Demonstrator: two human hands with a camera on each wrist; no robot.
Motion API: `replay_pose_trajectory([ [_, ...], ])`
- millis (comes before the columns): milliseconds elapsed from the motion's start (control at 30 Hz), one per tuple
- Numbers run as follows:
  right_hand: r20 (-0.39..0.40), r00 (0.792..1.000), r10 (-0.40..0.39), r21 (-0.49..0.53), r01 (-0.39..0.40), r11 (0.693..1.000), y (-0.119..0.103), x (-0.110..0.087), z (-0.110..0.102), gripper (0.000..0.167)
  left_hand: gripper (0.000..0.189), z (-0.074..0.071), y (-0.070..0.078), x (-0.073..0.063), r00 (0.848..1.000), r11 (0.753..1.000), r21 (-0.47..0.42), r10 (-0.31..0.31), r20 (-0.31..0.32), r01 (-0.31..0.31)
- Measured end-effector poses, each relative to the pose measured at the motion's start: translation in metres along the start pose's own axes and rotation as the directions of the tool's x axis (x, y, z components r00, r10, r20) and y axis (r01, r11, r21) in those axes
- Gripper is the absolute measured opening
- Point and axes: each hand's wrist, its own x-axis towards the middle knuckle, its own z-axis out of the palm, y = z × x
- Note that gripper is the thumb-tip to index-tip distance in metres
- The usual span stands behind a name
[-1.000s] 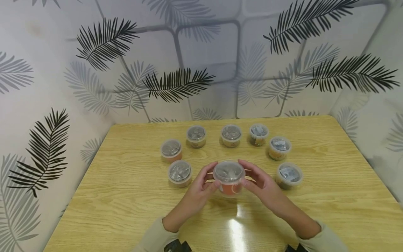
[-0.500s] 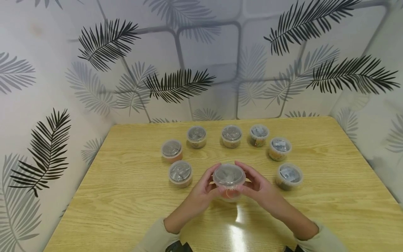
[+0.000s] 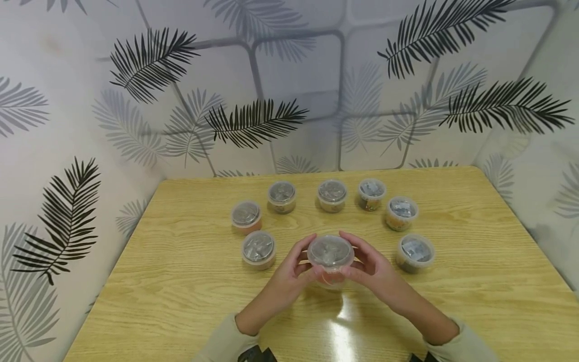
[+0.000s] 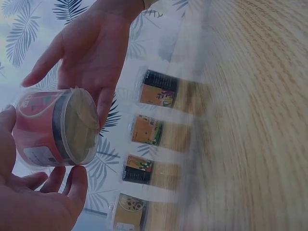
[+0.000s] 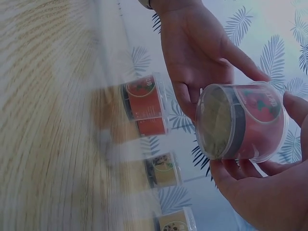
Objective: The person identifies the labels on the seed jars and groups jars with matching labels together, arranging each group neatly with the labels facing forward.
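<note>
Both hands grip one clear plastic tub [image 3: 331, 251] with a grey-looking lid and a red-orange printed label, held up over the near middle of the table. My left hand [image 3: 289, 276] curls round its left side, and my right hand [image 3: 377, 271] round its right, thumbs at the front. In the left wrist view the tub [image 4: 43, 130] lies between the left hand [image 4: 43, 202] and the right hand [image 4: 96, 53]. The right wrist view shows the tub's red label [image 5: 260, 120] with a round green-and-white print. Part of the fingers is hidden behind the tub.
Several similar lidded tubs stand in an arc on the wooden table [image 3: 181, 281]. Nearest the left hand is a pale tub [image 3: 259, 249]; nearest the right is a dark one [image 3: 414, 253]. A leaf-patterned wall [image 3: 307, 75] rises behind the table.
The tub has come slightly down and toward me, its top tipped more into view. Both thumbs have shifted inward across its front. The tubs on the table stay put.
</note>
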Motion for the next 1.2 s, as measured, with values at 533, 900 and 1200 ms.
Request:
replay_pose_trajectory([
  [533, -0.03, 0.999, 0.019, 0.009, -0.019, 1.0, 0.001, 0.0, 0.001, 0.064, 0.059, 0.001, -0.004, 0.001, 0.999, 0.999, -0.035, 0.013, -0.043, -0.015],
  [900, -0.119, 0.993, -0.023, -0.158, 0.004, 0.987, 0.003, 0.003, 0.005, 0.067, 0.058, 0.0, -0.028, 0.006, 0.997, 0.999, -0.034, 0.037, -0.068, -0.04],
  [1200, -0.111, 0.992, -0.053, -0.161, 0.035, 0.986, -0.008, -0.001, -0.013, 0.071, 0.053, -0.018, -0.027, 0.0, 0.987, 0.976, 0.203, 0.102, -0.123, -0.076],
])
